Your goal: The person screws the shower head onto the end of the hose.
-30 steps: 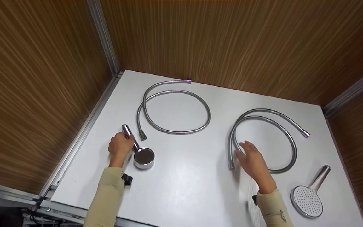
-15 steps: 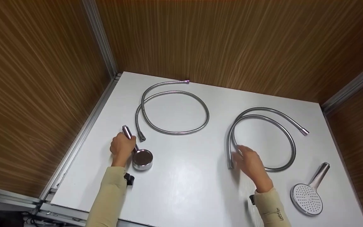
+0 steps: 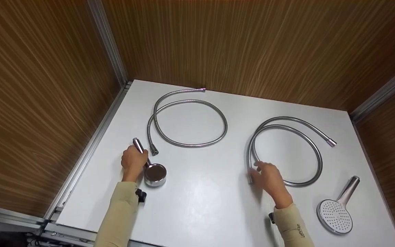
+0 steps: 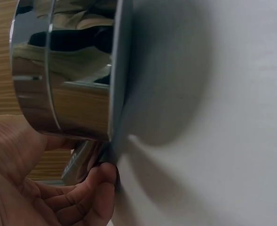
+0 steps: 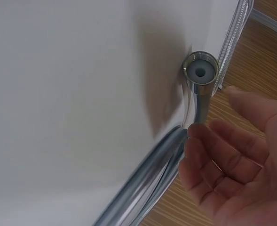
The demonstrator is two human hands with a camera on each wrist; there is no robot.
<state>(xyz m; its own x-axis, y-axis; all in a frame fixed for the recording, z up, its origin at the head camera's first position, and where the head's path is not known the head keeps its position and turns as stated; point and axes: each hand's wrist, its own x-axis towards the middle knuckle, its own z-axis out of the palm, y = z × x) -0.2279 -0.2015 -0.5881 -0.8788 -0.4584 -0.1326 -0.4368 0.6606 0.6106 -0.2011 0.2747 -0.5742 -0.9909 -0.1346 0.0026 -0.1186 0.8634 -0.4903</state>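
Note:
My left hand (image 3: 134, 160) grips the handle of a chrome shower head (image 3: 155, 173), its round dark face turned up in the head view. In the left wrist view the chrome rim (image 4: 82, 70) fills the upper left, with fingers round the handle below. My right hand (image 3: 269, 177) is at the near end of the right-hand shower hose (image 3: 315, 151). In the right wrist view the hose's threaded end fitting (image 5: 200, 70) shows its opening, with thumb and loosely bent fingers apart on either side of the hose.
A second coiled metal hose (image 3: 226, 124) lies at the back left, its near fitting (image 3: 153, 150) close to the left hand. Another shower head (image 3: 336, 216) with a white spray plate lies at the right. Wood-grain walls (image 3: 238, 44) bound the white table (image 3: 197, 206).
My right hand has moved a little left and nearer, down to the hose's near end. The left hand keeps its grip on the shower head, almost unmoved.

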